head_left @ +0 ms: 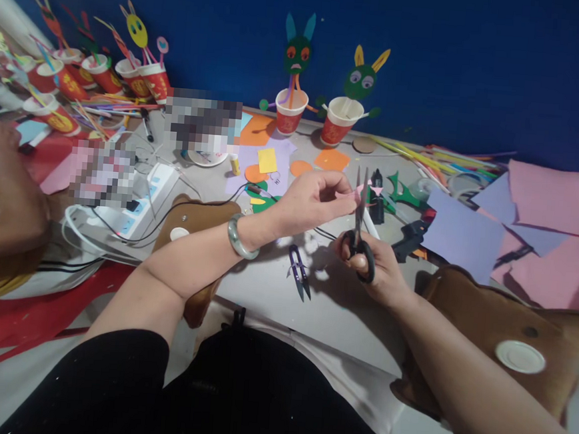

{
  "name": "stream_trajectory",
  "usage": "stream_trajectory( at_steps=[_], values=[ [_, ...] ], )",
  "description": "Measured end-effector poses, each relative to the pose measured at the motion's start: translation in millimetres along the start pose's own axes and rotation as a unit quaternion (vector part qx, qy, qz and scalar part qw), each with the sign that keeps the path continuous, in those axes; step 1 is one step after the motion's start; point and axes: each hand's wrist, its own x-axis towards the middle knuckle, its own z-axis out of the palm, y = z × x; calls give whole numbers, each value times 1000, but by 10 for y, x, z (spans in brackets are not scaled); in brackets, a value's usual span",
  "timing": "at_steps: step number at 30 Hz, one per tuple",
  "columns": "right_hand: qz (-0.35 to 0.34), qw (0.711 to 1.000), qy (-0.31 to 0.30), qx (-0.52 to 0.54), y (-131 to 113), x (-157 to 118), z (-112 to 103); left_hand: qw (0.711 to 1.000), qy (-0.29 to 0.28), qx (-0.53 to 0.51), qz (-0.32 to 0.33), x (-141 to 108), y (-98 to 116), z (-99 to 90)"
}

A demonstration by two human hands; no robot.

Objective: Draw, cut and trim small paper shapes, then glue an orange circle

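My left hand (313, 202) pinches a small piece of pink paper (369, 191) between thumb and fingertips, above the middle of the table. Black-handled scissors (360, 212) are in my right hand (378, 267), with fingers through the handle loops. Their blades point up and stand slightly apart, right beside the left fingertips and the pink piece. Whether the blades touch the paper I cannot tell. Below the hands, a pair of dark thread snips (299, 271) lies on the white table (331, 320), with small paper scraps around it.
Two red paper cups (290, 113) with green paper-faced figures stand by the blue wall (434, 34). Pink and purple paper sheets (463, 231) and a black glue gun (410, 240) lie right. Brown cushions (485, 339) flank the arms. A power strip (145, 195) and another person's arm (4, 201) are left.
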Motion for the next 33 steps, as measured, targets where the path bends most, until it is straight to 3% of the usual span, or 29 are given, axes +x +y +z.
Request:
stream_trajectory(
  at_steps=[33],
  values=[
    [10,1000,17,1,18,-10,-21,1000,23,-5,18,-4,7,-4]
  ],
)
